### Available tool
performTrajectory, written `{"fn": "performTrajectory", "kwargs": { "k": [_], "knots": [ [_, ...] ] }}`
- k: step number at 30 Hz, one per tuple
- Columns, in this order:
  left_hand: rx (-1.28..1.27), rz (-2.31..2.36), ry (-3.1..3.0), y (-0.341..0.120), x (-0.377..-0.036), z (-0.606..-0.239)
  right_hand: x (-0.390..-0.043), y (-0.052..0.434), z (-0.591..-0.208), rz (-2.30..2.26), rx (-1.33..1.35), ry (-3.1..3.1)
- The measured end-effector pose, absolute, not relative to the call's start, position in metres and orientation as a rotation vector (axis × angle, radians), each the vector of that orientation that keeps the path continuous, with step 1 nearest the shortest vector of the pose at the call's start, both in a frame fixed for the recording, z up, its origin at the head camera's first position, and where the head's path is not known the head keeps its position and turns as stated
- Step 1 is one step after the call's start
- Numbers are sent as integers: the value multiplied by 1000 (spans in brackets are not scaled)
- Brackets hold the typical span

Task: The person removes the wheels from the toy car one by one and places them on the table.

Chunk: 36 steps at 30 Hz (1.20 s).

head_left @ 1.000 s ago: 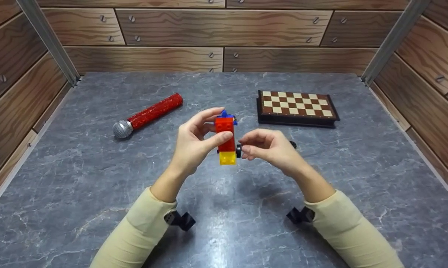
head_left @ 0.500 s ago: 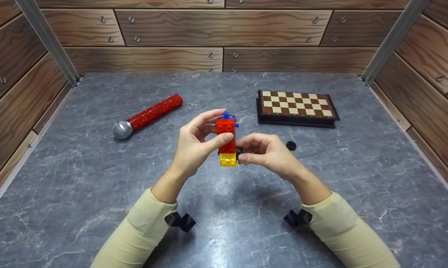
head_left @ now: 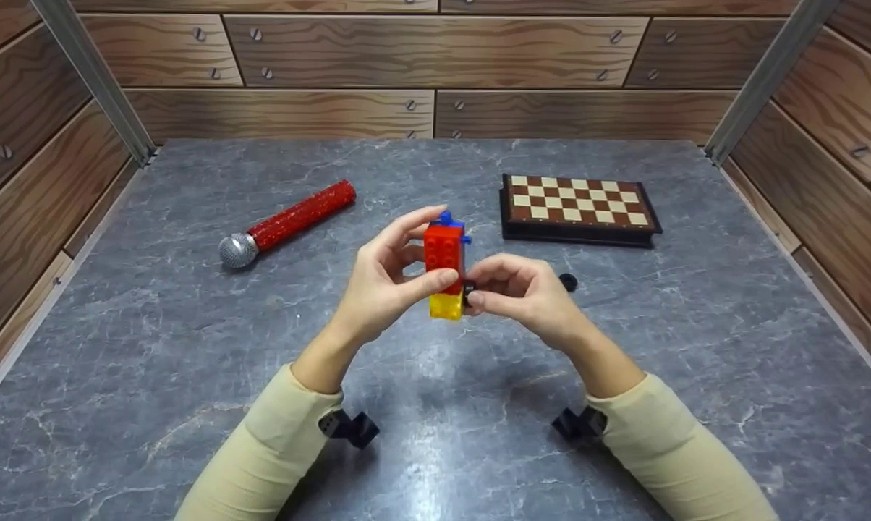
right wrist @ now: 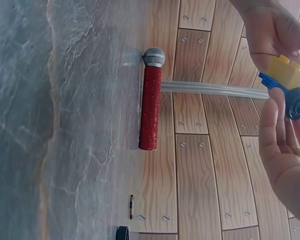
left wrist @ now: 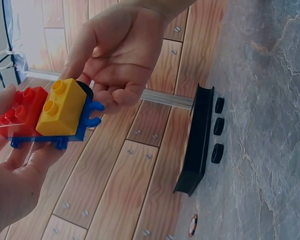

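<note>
Looks like wheel-fitting: left hand (head_left: 383,278) has fingers round the red, yellow and blue plastic brick toy (head_left: 443,247) above the marbled grey surface (head_left: 175,347), right hand (head_left: 526,291) pinches a round black wheel (right wrist: 297,103) at its four o'clock, so I'd guess it calls for a straight push.

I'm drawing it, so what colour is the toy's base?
The base is blue, clearest in the left wrist view.

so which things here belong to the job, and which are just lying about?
In the job:
brick toy, in the grip of the left hand
wheel, pinched by the right hand
three loose wheels, probably

Just lying about:
microphone
chessboard case
small round thing, unclear what
</note>
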State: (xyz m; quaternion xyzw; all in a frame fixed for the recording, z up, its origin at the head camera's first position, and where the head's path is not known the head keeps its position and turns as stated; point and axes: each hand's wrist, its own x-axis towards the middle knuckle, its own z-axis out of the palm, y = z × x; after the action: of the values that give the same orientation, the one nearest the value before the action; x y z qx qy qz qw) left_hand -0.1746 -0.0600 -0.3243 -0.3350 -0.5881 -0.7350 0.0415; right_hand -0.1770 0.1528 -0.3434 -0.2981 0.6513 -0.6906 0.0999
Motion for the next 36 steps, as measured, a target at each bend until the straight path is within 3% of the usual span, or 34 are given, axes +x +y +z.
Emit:
{"fn": "performTrajectory", "kwargs": {
  "k": [36],
  "knots": [
    [-1088,-2228,-1682,-63,-178,-324,-177,154,-339,-2074,-985,1875]
  ]
}}
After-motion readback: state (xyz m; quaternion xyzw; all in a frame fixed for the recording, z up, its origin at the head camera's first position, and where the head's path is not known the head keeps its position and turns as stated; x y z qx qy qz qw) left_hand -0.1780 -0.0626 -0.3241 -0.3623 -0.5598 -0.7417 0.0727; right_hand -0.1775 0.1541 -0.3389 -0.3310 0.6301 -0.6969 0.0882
